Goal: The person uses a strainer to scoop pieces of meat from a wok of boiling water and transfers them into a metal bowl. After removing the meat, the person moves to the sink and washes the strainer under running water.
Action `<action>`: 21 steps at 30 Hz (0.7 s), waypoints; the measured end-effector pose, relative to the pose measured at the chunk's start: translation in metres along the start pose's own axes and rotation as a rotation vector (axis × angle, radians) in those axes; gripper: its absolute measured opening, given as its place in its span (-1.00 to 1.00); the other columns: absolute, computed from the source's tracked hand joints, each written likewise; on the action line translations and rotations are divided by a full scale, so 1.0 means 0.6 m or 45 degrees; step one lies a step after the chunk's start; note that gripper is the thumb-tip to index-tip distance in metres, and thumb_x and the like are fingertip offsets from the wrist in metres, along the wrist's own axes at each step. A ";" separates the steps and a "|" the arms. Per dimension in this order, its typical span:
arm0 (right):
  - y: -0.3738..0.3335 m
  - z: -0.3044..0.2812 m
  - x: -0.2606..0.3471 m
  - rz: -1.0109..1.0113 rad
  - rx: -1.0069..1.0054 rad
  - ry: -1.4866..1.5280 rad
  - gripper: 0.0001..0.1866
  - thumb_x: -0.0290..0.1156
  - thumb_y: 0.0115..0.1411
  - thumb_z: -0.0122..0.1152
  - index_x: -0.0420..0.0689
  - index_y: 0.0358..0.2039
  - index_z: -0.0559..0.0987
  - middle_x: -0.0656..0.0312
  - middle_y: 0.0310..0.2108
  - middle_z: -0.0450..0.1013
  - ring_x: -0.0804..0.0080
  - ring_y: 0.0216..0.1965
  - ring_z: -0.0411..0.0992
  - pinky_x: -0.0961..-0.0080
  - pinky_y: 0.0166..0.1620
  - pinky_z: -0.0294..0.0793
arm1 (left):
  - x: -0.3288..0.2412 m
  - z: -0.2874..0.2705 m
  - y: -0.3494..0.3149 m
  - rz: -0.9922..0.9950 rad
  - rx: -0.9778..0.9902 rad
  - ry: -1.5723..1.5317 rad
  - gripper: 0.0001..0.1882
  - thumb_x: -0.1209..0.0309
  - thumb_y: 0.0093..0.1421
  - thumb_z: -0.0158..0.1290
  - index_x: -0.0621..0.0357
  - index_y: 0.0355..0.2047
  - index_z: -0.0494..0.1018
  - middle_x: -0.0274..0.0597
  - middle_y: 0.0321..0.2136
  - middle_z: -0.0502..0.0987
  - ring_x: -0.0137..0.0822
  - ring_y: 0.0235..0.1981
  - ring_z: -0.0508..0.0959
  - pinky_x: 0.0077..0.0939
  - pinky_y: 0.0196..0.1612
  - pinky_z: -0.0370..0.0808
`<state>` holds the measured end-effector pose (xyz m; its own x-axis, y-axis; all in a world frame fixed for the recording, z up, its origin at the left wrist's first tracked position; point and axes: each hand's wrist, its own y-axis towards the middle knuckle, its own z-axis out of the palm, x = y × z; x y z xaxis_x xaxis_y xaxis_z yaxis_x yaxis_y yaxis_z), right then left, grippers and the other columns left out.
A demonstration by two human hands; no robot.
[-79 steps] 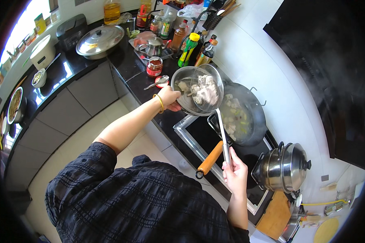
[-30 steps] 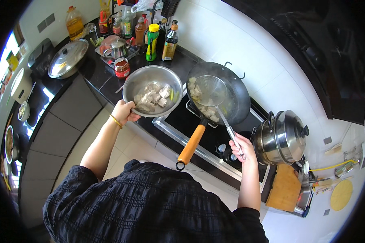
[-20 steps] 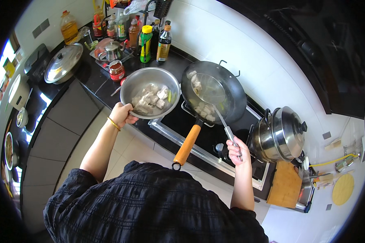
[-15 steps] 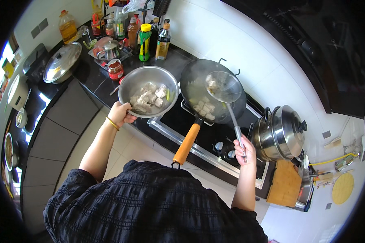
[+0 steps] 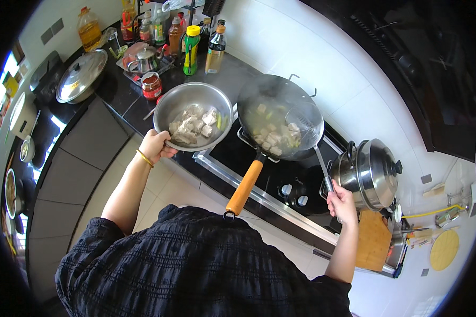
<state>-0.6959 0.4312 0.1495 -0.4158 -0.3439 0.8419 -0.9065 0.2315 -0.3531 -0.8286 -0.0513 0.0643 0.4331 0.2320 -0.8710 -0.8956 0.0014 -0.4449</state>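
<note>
My left hand (image 5: 156,146) grips the near left rim of a steel bowl (image 5: 170,103). Pale chunks of cooked meat (image 5: 195,127) and a few green pieces lie inside it. Just right of the bowl, a dark wok (image 5: 264,84) stands on the stove with steam rising and its wooden handle (image 5: 244,185) pointing toward me. Cloudy liquid and more meat pieces (image 5: 269,140) fill its bottom. My right hand (image 5: 342,202) is closed around the handle of a skimmer (image 5: 322,164). The skimmer's mesh head is down in the wok's right side, with some meat at it.
A lidded steel steamer pot (image 5: 373,174) stands right of the wok, beside a wooden cutting board (image 5: 374,240). Behind the bowl are a red jar (image 5: 152,86), a metal teapot (image 5: 145,59) and a green bottle (image 5: 191,50). A lidded pan (image 5: 82,76) sits at the far left.
The skimmer has gone from above the wok down into it, and my right hand has shifted right. The bowl stays nearly where it was in my left hand.
</note>
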 end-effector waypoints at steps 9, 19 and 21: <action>0.019 0.013 0.009 0.113 0.429 0.357 -0.53 -0.51 0.13 -0.10 -0.08 0.10 0.19 0.28 -0.64 0.29 0.70 -0.77 0.15 0.81 -0.78 0.07 | -0.002 0.011 0.001 -0.003 -0.022 -0.027 -0.77 0.53 -0.02 -0.16 0.58 -0.46 0.29 -0.01 -0.68 0.45 -0.33 -0.77 0.49 -0.61 -0.78 0.46; 0.065 0.034 0.006 0.240 0.621 0.780 -0.56 -0.46 0.14 -0.08 -0.17 0.06 0.21 0.18 -0.59 0.30 0.68 -0.75 0.16 0.85 -0.76 0.10 | -0.011 0.016 0.003 -0.035 -0.012 0.022 -0.76 0.53 -0.03 -0.17 0.55 -0.40 0.28 -0.01 -0.59 0.45 -0.30 -0.73 0.50 -0.57 -0.74 0.49; 0.059 0.027 0.013 0.296 0.700 0.892 -0.57 -0.46 0.15 -0.12 -0.18 0.06 0.19 0.17 -0.57 0.28 0.69 -0.72 0.16 0.87 -0.76 0.12 | -0.006 0.010 0.011 -0.047 -0.017 0.028 -0.76 0.53 -0.03 -0.17 0.54 -0.40 0.28 -0.01 -0.61 0.45 -0.30 -0.74 0.50 -0.57 -0.74 0.49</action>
<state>-0.7327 0.4222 0.1372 -0.6147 0.3287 0.7170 -0.7878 -0.3010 -0.5374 -0.8367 -0.0462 0.0658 0.4683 0.2103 -0.8582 -0.8775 -0.0033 -0.4796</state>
